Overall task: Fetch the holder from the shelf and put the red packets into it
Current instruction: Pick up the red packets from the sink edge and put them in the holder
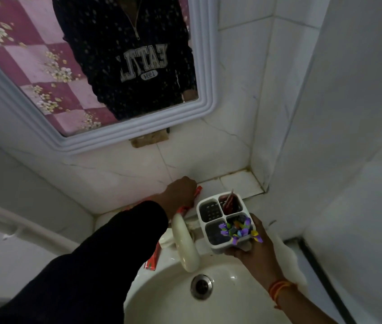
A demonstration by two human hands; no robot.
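My right hand (253, 249) holds a white holder (211, 220) with four compartments above the sink's back edge. One compartment has purple and yellow wrapped items, another holds a thin red-brown stick. My left hand (181, 191) rests on the tiled ledge just left of the holder, closed around red packets (197, 191) whose ends stick out on the holder's side. Another red packet (153, 258) lies on the sink rim under my left forearm.
A white sink (162, 295) with a metal drain (201, 287) lies below, and a curved cream tap (185, 242) stands beside the holder. A white-framed mirror (115, 139) hangs above the tiled ledge (236, 183). White tiled walls close in on the right.
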